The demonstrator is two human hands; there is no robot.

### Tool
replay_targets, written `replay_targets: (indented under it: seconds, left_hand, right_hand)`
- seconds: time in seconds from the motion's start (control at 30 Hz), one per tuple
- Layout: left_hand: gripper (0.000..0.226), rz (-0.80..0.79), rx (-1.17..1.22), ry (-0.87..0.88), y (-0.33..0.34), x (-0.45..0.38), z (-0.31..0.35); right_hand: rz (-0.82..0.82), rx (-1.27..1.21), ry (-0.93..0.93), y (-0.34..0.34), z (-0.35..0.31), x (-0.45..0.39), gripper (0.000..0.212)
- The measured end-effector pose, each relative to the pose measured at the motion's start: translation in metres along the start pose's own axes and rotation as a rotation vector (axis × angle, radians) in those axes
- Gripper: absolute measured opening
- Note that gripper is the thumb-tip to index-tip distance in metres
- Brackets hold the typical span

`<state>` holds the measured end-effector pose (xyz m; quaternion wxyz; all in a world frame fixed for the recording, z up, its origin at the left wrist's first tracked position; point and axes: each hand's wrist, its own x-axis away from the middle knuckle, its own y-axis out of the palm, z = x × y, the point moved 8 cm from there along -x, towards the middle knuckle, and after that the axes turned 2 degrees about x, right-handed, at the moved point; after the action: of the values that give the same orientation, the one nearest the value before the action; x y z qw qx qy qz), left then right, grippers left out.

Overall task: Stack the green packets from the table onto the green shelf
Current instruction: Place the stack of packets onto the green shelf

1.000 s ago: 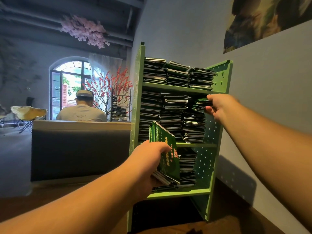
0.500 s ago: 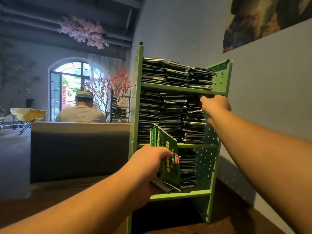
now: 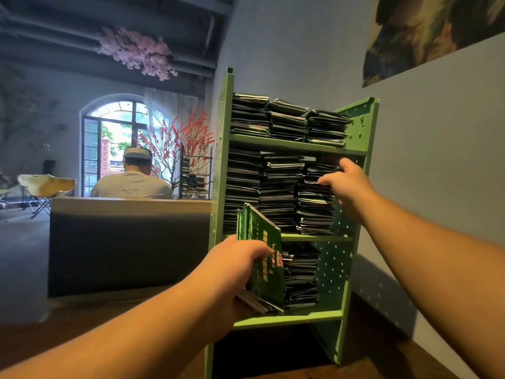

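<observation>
Green packets (image 3: 263, 258) dominate the near view as we stock a crowded rack: our left hand (image 3: 235, 272) is clamped round a thick upright bundle of them, thumb across the printed face, held in front of the shelf's lower bays and clear of the tabletop (image 3: 382, 365) that carries the unit. Beyond it, our right hand (image 3: 345, 181) reaches into the middle bay of the green shelf (image 3: 358, 129), fingers (image 3: 326, 181) curled against the top of the right-hand stack (image 3: 314, 203); whether they pinch a packet or merely press on it we cannot tell. We judge the step in hand to be seating packets on that stack, which already rises close to the board above. To do it well, we would slide each packet in flat, square its edges with those beneath, and press lightly so the pile does not lean toward the open front. The gap overhead looks narrow, so we would check it first and turn to the lower bay (image 3: 300, 272), where the stack stands shorter, once the middle one fills. Feeding from the bundle one packet at a time should keep the rest from fanning out of our grip. The top tier (image 3: 289, 121) holds three more piles. Farther off, a person (image 3: 134, 179) sits with their back to us near an arched window (image 3: 117, 138) and red-blossomed branches (image 3: 177, 143), taking no part in the work.
</observation>
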<state>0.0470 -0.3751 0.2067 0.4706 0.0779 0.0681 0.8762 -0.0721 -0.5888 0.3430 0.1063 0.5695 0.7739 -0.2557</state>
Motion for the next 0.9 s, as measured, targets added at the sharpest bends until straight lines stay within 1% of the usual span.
replay_targets:
  seconds: [0.03,0.07,0.13,0.23,0.3,0.43,0.5,0.53,0.6,0.67,0.73,0.8,0.83,0.87,0.9]
  left_hand:
    - [0.018,-0.043,0.061,-0.006,0.004,0.006,-0.001]
    - [0.017,-0.098,0.045,0.008,0.003,0.011,-0.003]
    - [0.014,-0.089,-0.028,0.031,0.005,0.011,-0.001]
    - [0.014,-0.011,-0.062,0.001,0.001,0.009,0.001]
    - [0.01,-0.03,-0.081,0.011,0.0,0.009,0.001]
    - [0.011,-0.043,-0.069,0.005,0.0,0.009,0.001]
    - [0.012,-0.045,-0.057,0.008,0.001,0.01,0.002]
    - [0.013,-0.04,-0.046,0.016,0.002,0.009,0.002]
    - [0.015,-0.037,-0.018,0.031,0.002,0.01,0.003]
    - [0.015,-0.017,0.013,0.041,0.001,0.011,0.005]
    - [0.018,0.0,0.048,0.042,0.002,0.009,0.007]
    - [0.027,0.011,0.075,0.056,0.003,0.007,0.011]
    - [0.031,0.001,0.096,0.061,0.005,0.008,0.011]
    - [0.032,-0.021,0.127,0.053,0.008,0.01,0.011]
    - [0.032,-0.043,0.157,0.038,0.012,0.014,0.01]
  right_hand:
    - [0.018,0.03,-0.023,-0.003,0.001,-0.001,0.078]
    - [0.027,0.055,-0.04,-0.005,0.0,-0.001,0.077]
    - [0.057,0.085,-0.082,-0.006,-0.004,0.0,0.074]
    - [0.058,0.094,-0.092,-0.004,-0.004,-0.001,0.073]
    - [0.038,0.084,-0.067,0.0,-0.002,-0.001,0.07]
    - [-0.002,0.031,-0.013,0.006,0.007,-0.004,0.051]
    - [-0.037,-0.023,0.001,0.007,0.01,-0.005,0.047]
    - [-0.055,-0.055,0.009,0.008,0.011,-0.005,0.05]
    - [-0.075,-0.13,0.017,0.007,0.012,-0.005,0.064]
    - [-0.047,-0.193,-0.007,0.001,0.011,-0.004,0.07]
    - [0.023,-0.145,-0.067,-0.007,0.008,0.001,0.064]
    - [0.159,0.047,-0.19,-0.021,0.001,0.015,0.053]
    - [0.244,0.17,-0.301,-0.028,-0.005,0.027,0.048]
    - [0.314,0.277,-0.451,-0.031,-0.014,0.04,0.043]
    - [0.342,0.352,-0.601,-0.03,-0.022,0.056,0.04]
